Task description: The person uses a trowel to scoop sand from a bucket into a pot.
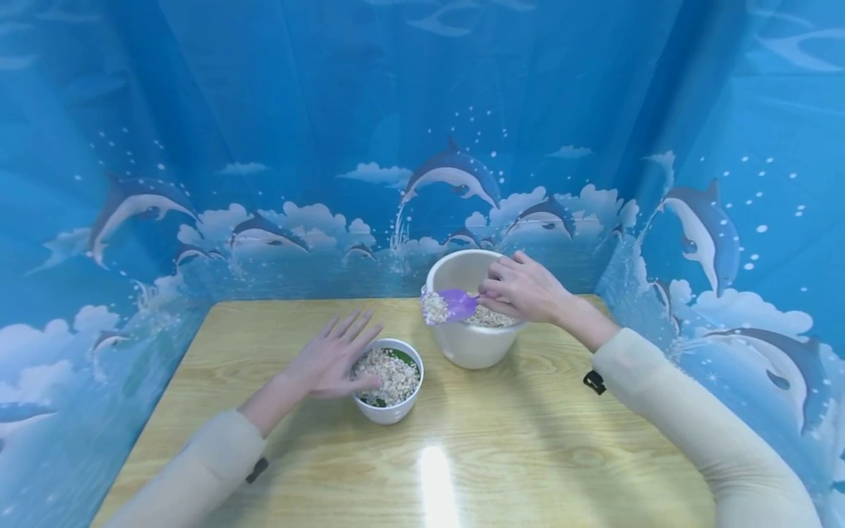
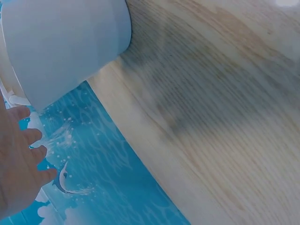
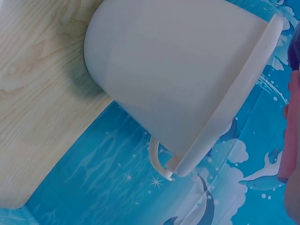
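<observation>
My right hand (image 1: pixel 524 288) grips the handle of a small purple shovel (image 1: pixel 458 303) above the rim of a white bucket (image 1: pixel 472 346). In the right wrist view the shovel's handle (image 3: pixel 291 131) is pink. Pale, coarse granules (image 1: pixel 435 308) lie on the blade, and more granules sit inside the bucket. To the left, my left hand (image 1: pixel 335 359) is spread with straight fingers beside a smaller white bowl (image 1: pixel 389 416), its thumb over the bowl's near side. Similar granules fill the bowl, with something green showing around them. Whether the left hand touches the bowl, I cannot tell.
Bowl and bucket stand on a light wood-grain table (image 1: pixel 502 440), the bucket near its back edge. A blue curtain (image 1: pixel 317 147) printed with dolphins surrounds the back and both sides. A loop handle (image 3: pixel 157 159) hangs at the bucket's rim.
</observation>
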Available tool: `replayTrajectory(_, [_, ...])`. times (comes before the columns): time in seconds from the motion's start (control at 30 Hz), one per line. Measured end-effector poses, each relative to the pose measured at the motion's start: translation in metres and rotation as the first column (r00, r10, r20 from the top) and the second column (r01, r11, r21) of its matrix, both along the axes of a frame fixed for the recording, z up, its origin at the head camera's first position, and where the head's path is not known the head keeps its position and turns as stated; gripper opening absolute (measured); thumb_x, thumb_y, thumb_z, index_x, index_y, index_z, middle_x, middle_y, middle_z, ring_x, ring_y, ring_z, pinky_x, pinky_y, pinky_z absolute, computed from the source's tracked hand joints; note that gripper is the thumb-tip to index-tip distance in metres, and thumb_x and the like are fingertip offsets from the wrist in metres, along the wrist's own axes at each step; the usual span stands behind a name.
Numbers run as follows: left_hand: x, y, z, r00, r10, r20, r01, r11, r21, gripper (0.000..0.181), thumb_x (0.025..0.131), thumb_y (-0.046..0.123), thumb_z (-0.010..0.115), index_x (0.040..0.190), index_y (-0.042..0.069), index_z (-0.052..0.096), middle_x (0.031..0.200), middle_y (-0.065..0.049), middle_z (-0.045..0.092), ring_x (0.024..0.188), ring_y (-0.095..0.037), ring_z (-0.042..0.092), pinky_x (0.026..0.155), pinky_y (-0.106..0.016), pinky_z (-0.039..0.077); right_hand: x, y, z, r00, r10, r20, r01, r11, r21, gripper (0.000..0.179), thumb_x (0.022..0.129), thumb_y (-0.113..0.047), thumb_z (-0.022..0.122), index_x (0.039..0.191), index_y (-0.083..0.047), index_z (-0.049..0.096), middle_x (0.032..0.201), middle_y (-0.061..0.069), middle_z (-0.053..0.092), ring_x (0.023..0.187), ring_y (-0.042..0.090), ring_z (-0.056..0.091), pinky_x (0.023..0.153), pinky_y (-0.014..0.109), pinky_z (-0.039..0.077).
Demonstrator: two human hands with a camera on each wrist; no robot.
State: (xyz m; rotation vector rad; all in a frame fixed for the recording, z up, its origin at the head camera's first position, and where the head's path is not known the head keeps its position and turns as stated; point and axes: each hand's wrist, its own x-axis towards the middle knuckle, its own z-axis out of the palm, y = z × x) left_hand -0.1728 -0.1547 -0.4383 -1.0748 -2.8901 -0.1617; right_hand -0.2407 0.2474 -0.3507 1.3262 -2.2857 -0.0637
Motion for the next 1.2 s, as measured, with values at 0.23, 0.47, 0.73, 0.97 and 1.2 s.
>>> replayTrajectory(0.23, [0.005, -0.008, -0.007, 1.0, 0.004, -0.015, -0.004, 1.0, -0.007, 0.103, 0.093, 0.075, 0.058, 0.168, 0.013, 0.027, 0.176, -0.018, 0.016, 0.164, -0.042, 0.02, 0.132, -0.066, 0.018, 0.001, -0.007, -0.003, 0.999, 0.033, -0.017, -0.032, 0.999, 0.003, 0.014, 0.093, -0.035, 0.078, 0.097, -0.022, 0.077, 0.086, -0.002, 0.067, 0.079, 0.017, 0.057, 0.072, 0.033, 0.046])
replayTrajectory(0.47, [0.009, -0.014, -0.011, 1.0, 0.004, -0.012, -0.004, 1.0, -0.009, 0.104, 0.092, 0.078, 0.057, 0.168, 0.013, 0.026, 0.175, -0.019, 0.016, 0.164, -0.042, 0.02, 0.132, -0.066, 0.017, 0.002, -0.015, -0.006, 0.999, 0.048, -0.012, -0.048, 0.999, 0.007, 0.015, 0.095, -0.037, 0.075, 0.097, -0.022, 0.077, 0.084, -0.003, 0.067, 0.079, 0.018, 0.057, 0.075, 0.035, 0.049])
replayTrajectory(0.73, [0.011, -0.015, -0.015, 1.0, 0.001, -0.008, -0.001, 1.0, -0.002, 0.107, 0.089, 0.078, 0.06, 0.168, 0.013, 0.027, 0.175, -0.021, 0.018, 0.163, -0.043, 0.022, 0.132, -0.066, 0.018, 0.003, -0.023, -0.011, 0.996, 0.071, -0.052, -0.07, 0.997, 0.02, 0.018, 0.094, -0.04, 0.076, 0.096, -0.022, 0.075, 0.083, -0.002, 0.066, 0.079, 0.019, 0.058, 0.076, 0.037, 0.05])
replayTrajectory(0.97, [0.012, -0.017, -0.017, 1.0, 0.013, 0.001, -0.013, 1.0, 0.013, 0.108, 0.089, 0.078, 0.061, 0.168, 0.013, 0.027, 0.175, -0.021, 0.019, 0.163, -0.044, 0.023, 0.132, -0.066, 0.018, 0.004, -0.029, -0.014, 0.993, 0.091, -0.072, -0.09, 0.996, 0.019, 0.018, 0.093, -0.041, 0.076, 0.095, -0.023, 0.076, 0.082, -0.003, 0.066, 0.078, 0.016, 0.057, 0.075, 0.033, 0.049])
replayTrajectory(1.2, [0.013, -0.016, -0.016, 1.0, 0.022, 0.02, -0.022, 1.0, 0.008, 0.108, 0.089, 0.079, 0.06, 0.168, 0.014, 0.026, 0.175, -0.02, 0.016, 0.163, -0.043, 0.02, 0.132, -0.066, 0.017, 0.005, -0.035, -0.016, 0.991, 0.117, -0.07, -0.115, 0.993, 0.027, 0.019, 0.093, -0.042, 0.075, 0.095, -0.023, 0.075, 0.084, -0.004, 0.066, 0.078, 0.015, 0.057, 0.075, 0.031, 0.048])
